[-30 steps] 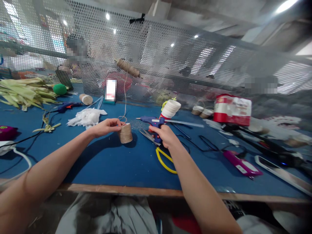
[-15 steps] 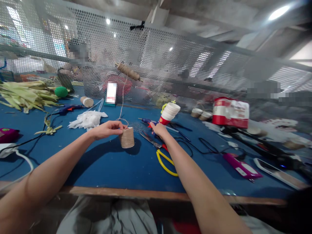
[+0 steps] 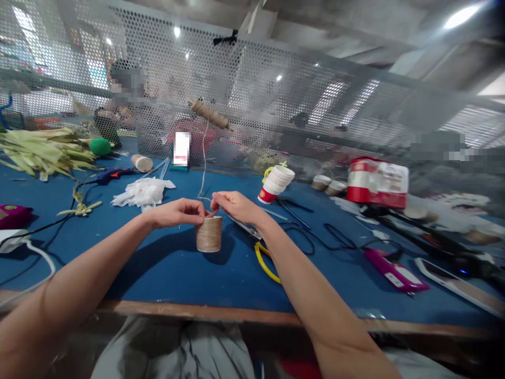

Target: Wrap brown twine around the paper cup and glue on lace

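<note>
A small twine-wrapped cup (image 3: 209,235) is held a little above the blue table (image 3: 189,273). My left hand (image 3: 179,212) pinches its upper rim from the left, fingers closed. My right hand (image 3: 232,204) comes in from the right and pinches the loose twine strand (image 3: 203,158) at the cup's top. That strand runs up to a twine spool (image 3: 209,114) mounted on the perforated metal screen. Yellow-handled scissors (image 3: 258,247) lie just right of the cup, partly under my right forearm.
A stack of paper cups (image 3: 276,181) lies behind my right hand. White netting (image 3: 142,190), another glue gun (image 3: 112,173) and dried leaves (image 3: 43,150) lie at the left. A red-white package (image 3: 376,181), purple device (image 3: 394,271) and cables are at the right. A person sits behind the screen.
My right hand let go of the blue glue gun, set it down behind, and moved left to the cup's top, where it now pinches the twine. The cup shifted slightly nearer.
</note>
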`<control>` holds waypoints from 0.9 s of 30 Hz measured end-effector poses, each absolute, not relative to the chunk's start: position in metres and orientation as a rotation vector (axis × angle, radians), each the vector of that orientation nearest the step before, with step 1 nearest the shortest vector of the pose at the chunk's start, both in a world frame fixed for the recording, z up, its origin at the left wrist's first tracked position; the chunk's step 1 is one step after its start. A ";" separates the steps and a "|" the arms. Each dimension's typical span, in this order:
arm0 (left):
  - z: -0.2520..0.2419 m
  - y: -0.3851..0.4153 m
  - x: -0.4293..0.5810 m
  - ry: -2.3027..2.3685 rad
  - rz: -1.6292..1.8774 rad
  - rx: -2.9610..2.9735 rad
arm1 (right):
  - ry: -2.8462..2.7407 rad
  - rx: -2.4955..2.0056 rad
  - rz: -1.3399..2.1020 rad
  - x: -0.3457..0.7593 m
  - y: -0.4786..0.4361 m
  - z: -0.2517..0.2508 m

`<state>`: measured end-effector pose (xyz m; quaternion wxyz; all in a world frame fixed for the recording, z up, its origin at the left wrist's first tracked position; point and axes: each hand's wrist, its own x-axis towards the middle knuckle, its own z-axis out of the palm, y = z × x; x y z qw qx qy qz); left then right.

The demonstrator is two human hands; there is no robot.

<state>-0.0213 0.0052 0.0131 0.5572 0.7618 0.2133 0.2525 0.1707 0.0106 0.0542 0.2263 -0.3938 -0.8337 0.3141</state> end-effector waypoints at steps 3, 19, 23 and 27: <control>0.014 0.006 -0.023 0.565 0.602 1.799 | -2.321 -1.141 0.716 0.178 0.006 0.054; 0.016 0.003 -0.023 0.637 0.605 1.761 | -2.164 -1.186 0.731 0.194 -0.019 0.039; 0.017 0.002 -0.023 0.570 0.619 1.709 | -2.133 -1.154 0.790 0.195 -0.019 0.035; 0.017 0.000 -0.023 0.512 0.634 1.625 | -2.080 -1.110 0.895 0.196 -0.021 0.034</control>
